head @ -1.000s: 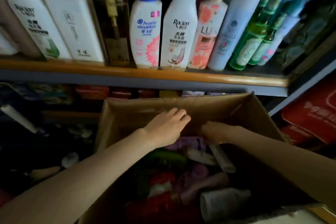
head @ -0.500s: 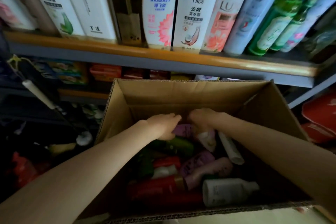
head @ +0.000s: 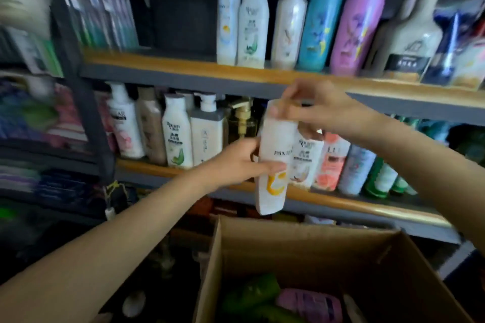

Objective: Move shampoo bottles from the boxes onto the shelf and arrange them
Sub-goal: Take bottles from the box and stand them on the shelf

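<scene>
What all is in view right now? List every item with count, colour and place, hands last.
Held bottle: one, white with yellow mark, upright above the box.
Upper shelf bottles: three white, one blue, one purple, more at right, blurred.
Lower shelf bottles: several white, a gold pump bottle, pink, green at right.
Cardboard box: one, brown, bottom centre; green and purple bottles inside.
Hanging packs: several, upper left, blurred.
Left hand: grips the held bottle's middle.
Right hand: pinches its top.
</scene>
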